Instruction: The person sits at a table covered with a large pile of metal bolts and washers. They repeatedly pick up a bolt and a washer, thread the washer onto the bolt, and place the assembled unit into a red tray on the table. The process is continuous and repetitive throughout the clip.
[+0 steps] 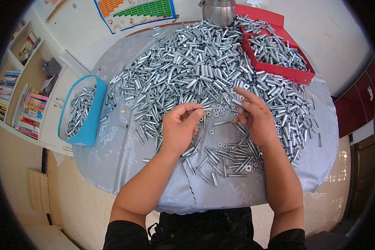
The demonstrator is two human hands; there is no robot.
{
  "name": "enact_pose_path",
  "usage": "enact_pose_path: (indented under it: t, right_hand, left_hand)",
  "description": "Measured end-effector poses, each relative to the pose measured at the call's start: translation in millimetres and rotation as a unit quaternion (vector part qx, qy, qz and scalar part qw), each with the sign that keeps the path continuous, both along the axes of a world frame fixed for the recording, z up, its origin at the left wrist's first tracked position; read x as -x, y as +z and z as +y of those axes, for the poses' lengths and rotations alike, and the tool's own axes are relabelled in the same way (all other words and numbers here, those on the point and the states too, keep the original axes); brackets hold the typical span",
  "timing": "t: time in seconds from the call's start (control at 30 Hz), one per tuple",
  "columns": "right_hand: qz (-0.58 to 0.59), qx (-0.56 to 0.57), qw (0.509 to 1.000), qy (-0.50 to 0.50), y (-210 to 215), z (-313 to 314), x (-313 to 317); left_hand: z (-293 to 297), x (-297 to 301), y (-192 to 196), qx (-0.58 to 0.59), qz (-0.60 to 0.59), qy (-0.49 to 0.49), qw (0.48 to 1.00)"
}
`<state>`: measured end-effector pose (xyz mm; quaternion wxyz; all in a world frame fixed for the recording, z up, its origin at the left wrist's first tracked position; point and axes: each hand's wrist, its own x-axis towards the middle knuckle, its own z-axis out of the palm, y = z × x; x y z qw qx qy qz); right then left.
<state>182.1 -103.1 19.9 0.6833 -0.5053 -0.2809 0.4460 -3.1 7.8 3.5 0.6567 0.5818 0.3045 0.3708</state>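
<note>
Far left we've got a blue bin (pixel 87 125) of metal sleeves at the tabletop (pixel 125 158) edge. Our left hand (pixel 180 127) is curled, fingers pinched together on something too small to make out. Between the hands sit loose washers (pixel 221 111). Our right hand (pixel 254 114) pinches a silver sleeve (pixel 236 102) beside the big pile (pixel 196 62), red tray (pixel 298 75) behind

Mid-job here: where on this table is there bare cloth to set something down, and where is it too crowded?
Bare grey tablecloth lies along the near-left edge, between the blue bin and the left hand. A smaller bare strip runs along the near edge below the loose bolts. The middle and far side are buried under the pile of metal sleeves, up to the red tray.
</note>
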Motion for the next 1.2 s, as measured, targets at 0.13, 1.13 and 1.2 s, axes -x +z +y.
enact_pose_path:
  t: [0.13, 1.13, 1.2]
  right_hand:
    - [0.105, -0.038, 0.994, 0.007, -0.9, -1.0, -4.3]
    - [-0.033, -0.025, 0.999, -0.027, -6.8, 4.6, 4.2]
    - [-0.062, -0.042, 0.997, -0.030, -10.6, 5.7, 7.3]
  left_hand:
    - [0.2, 0.0, 0.0, 0.001, 0.001, -0.002, 1.000]
    - [-2.2, -0.9, 1.7, 0.000, 0.006, -0.005, 1.000]
    - [-2.5, -0.7, 2.1, -0.006, 0.009, -0.006, 1.000]
